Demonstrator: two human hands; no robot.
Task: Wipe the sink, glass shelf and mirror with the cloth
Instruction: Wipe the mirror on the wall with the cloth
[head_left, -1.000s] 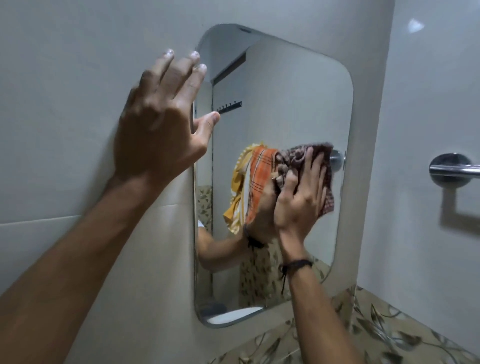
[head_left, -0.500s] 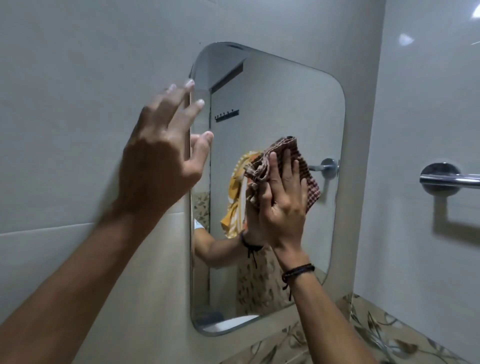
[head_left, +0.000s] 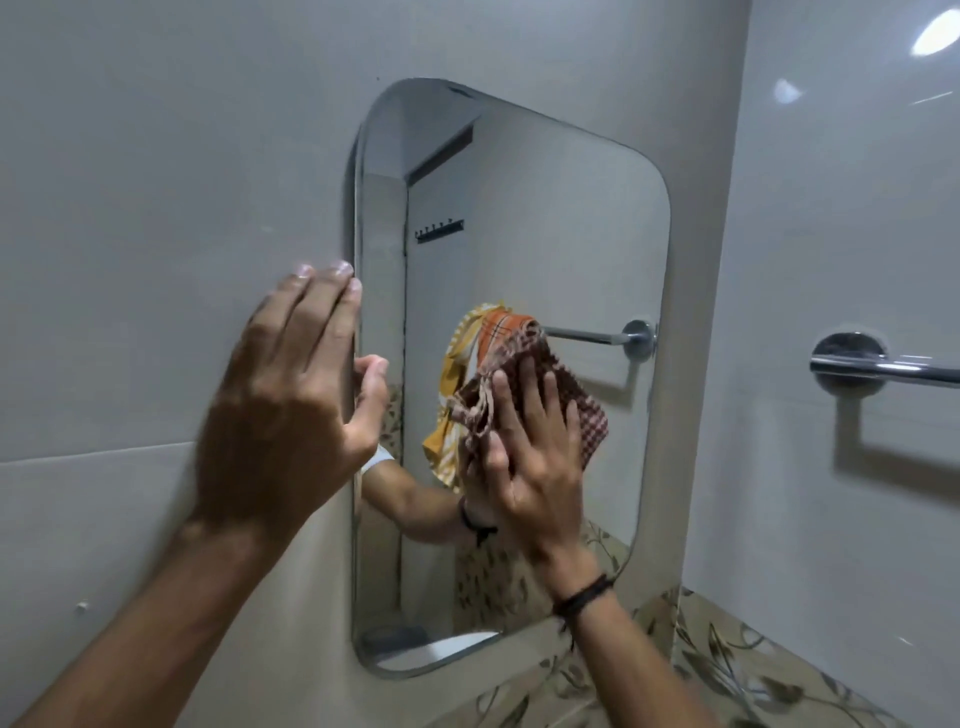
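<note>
A rounded rectangular mirror (head_left: 545, 218) hangs on the pale tiled wall. My right hand (head_left: 535, 467) presses a brown checked cloth (head_left: 587, 415) flat against the glass near the mirror's middle, fingers straight and spread. My left hand (head_left: 291, 400) rests flat on the wall at the mirror's left edge, fingers straight, thumb touching the glass edge. The mirror reflects my arm and an orange and yellow cloth. Neither the sink nor the glass shelf shows directly.
A chrome towel bar (head_left: 878, 366) juts from the right wall at hand height. A band of leaf-patterned tiles (head_left: 727, 670) runs below the mirror. The two walls meet in a corner just right of the mirror.
My right hand has carried the cloth down and back right across the glass. My left hand has slid lower along the mirror's left edge. The view has shifted upward.
</note>
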